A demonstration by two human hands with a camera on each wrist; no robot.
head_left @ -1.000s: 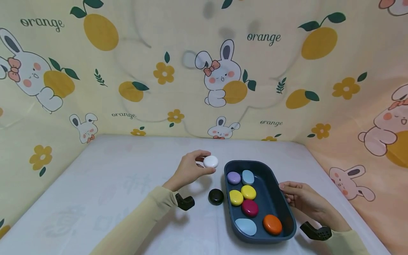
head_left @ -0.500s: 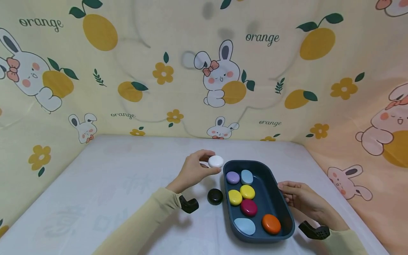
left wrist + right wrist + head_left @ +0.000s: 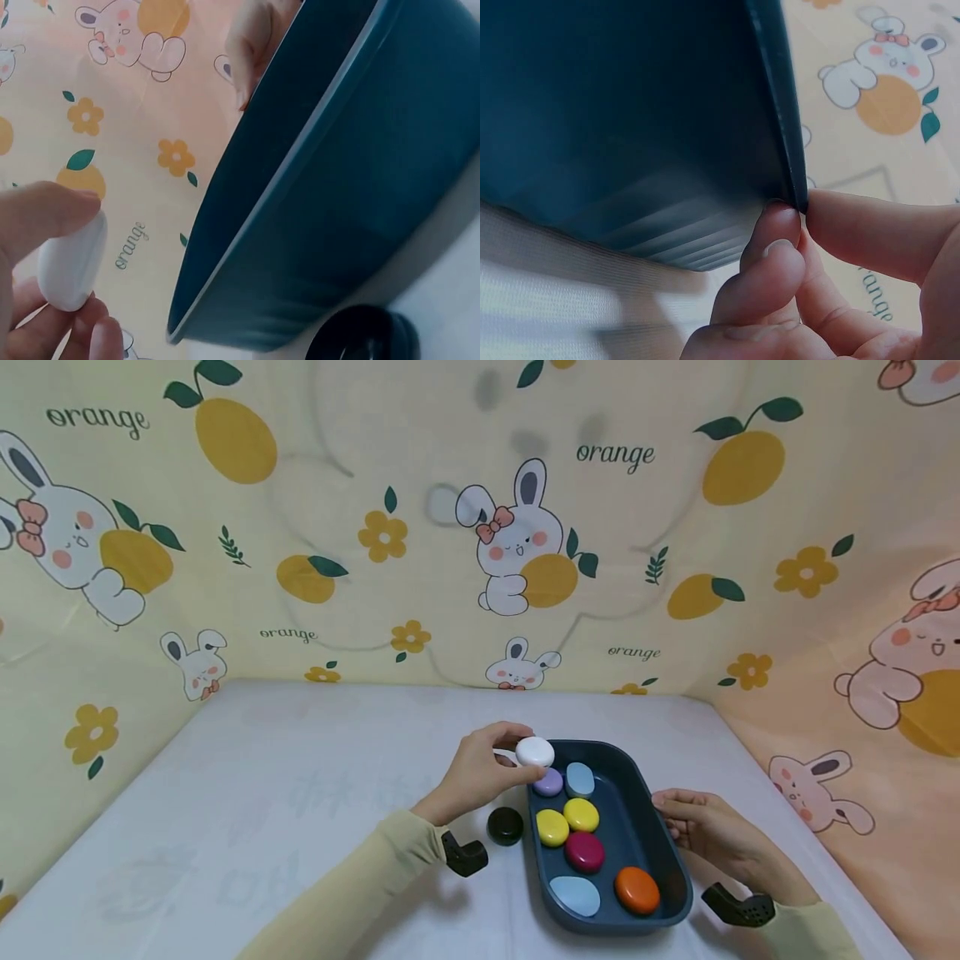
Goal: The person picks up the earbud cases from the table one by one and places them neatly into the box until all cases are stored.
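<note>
My left hand pinches a smooth white pebble-shaped piece between thumb and fingers. In the head view the piece overlaps the far left corner of a dark blue tray. The left wrist view shows the white piece edge-on, beside the tray's rim. My right hand pinches the tray's right rim; in the right wrist view its thumb and fingers meet at the edge. Inside the tray lie a purple piece, a dark red piece, an orange piece and several yellow and light blue ones.
A round black piece lies on the white table cover, just left of the tray. Behind and to the right hangs a cloth printed with rabbits and oranges.
My left hand has moved right with the white piece, from left of the tray to its far left corner. The right hand keeps its grip on the rim.
</note>
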